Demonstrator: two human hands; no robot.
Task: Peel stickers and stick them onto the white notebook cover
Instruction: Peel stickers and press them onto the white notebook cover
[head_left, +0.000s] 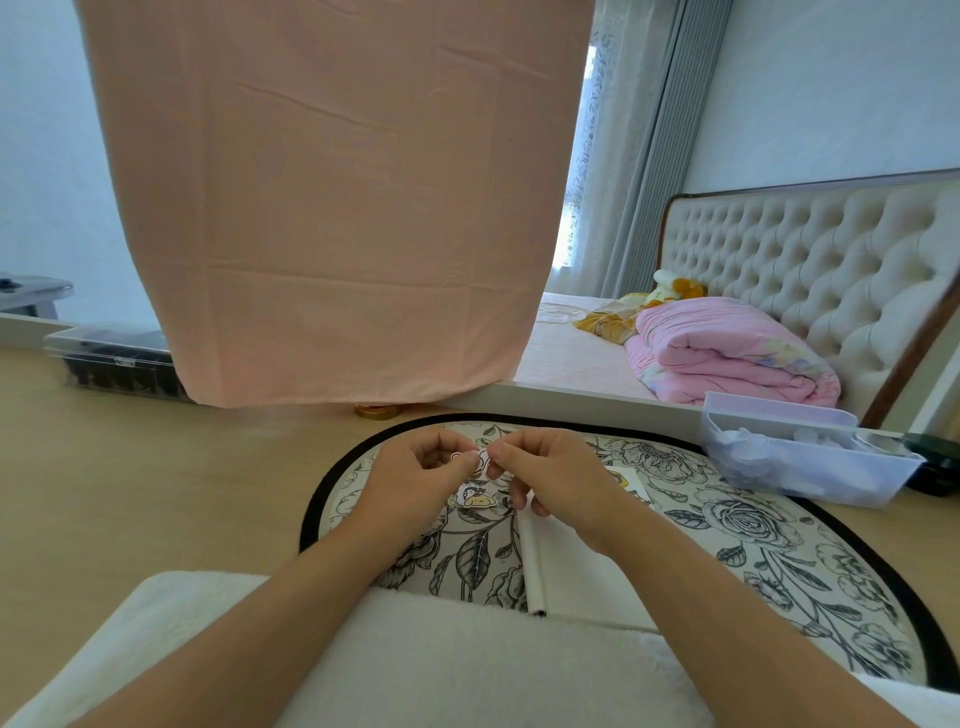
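Observation:
My left hand (415, 478) and my right hand (550, 478) meet over the floral mat (727, 530). Both pinch a small white sticker (480, 459) between fingertips, held a little above the mat. Below it a yellow cartoon sticker (475, 500) lies on the mat. The white notebook (566, 571) lies closed under my right wrist, its spine towards my left; my forearm hides part of the cover. Another small sticker piece (621, 480) shows beyond my right hand.
A clear plastic bin (810, 467) of small white items stands at the mat's right rear. A pink cloth (337, 208) hangs behind. A transparent case (114, 366) sits at the left rear. White fleece (441, 665) covers my lap. A bed lies to the right.

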